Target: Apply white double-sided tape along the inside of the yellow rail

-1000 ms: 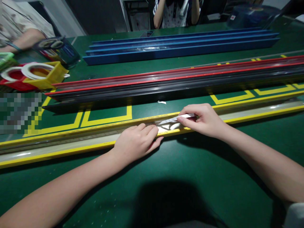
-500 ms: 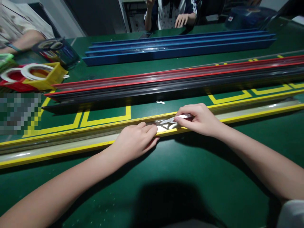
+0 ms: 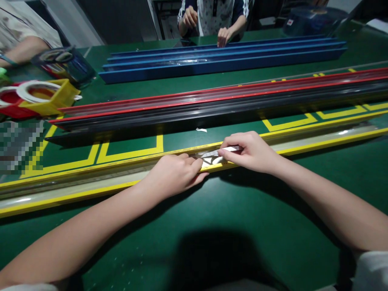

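Observation:
A long yellow-edged rail (image 3: 303,147) with clear film in its channel runs across the table in front of me. My left hand (image 3: 178,171) is closed over its near edge, fingers inside the channel and thumb along the outside. Just to the right, my right hand (image 3: 247,151) pinches a thin, pale, pointed tool (image 3: 232,148), whose exact kind I cannot make out. Its tip points left into the channel, close to my left fingertips. Shiny, crinkled film (image 3: 212,160) shows between the two hands.
Beyond lie a black rail (image 3: 169,117), a red rail (image 3: 157,103) and several blue rails (image 3: 145,74). Tape rolls in a yellow holder (image 3: 65,95) stand at left. Yellow tape lines (image 3: 133,154) mark the green table (image 3: 242,226). A co-worker's hands (image 3: 224,36) are across the table.
My left hand has slid slightly right along the rail, nearer the tool's tip. The view has shifted a little. Across the table, the co-worker's hand has come down to the blue rails.

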Motion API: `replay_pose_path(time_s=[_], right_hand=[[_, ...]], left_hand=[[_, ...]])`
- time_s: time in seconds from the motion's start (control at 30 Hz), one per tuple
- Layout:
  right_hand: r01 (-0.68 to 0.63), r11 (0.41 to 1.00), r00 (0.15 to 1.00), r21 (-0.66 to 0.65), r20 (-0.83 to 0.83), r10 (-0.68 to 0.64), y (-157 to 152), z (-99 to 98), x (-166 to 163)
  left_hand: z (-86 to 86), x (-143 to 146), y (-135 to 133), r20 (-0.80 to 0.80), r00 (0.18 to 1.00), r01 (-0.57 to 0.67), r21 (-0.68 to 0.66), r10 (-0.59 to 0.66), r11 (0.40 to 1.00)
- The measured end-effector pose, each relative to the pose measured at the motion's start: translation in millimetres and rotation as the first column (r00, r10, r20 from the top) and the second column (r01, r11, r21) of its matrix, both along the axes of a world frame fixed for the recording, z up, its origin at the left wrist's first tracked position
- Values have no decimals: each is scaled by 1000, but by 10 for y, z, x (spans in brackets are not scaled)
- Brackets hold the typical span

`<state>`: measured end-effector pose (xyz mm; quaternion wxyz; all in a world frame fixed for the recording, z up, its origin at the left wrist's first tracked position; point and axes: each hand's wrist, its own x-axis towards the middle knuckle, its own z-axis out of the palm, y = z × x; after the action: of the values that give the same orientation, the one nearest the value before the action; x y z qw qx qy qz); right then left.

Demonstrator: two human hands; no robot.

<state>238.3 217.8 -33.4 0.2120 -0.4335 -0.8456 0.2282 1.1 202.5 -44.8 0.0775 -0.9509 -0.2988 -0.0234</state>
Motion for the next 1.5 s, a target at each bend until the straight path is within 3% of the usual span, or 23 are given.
replay_pose_path(time_s=[0.33, 1.13, 1.5], right_hand=[[-8, 1000, 1000, 3, -3, 8, 14, -15, 7], [-16, 1000, 1000, 20, 15, 15, 7, -22, 0], [-13, 1000, 1000, 18, 12, 13, 10, -27, -2]], left_hand=[[31, -5, -26, 4, 999, -35, -2, 35, 999], [66, -14, 2, -9, 991, -132, -246, 134, 960], [64, -8, 9, -6, 988, -150, -281, 155, 948]])
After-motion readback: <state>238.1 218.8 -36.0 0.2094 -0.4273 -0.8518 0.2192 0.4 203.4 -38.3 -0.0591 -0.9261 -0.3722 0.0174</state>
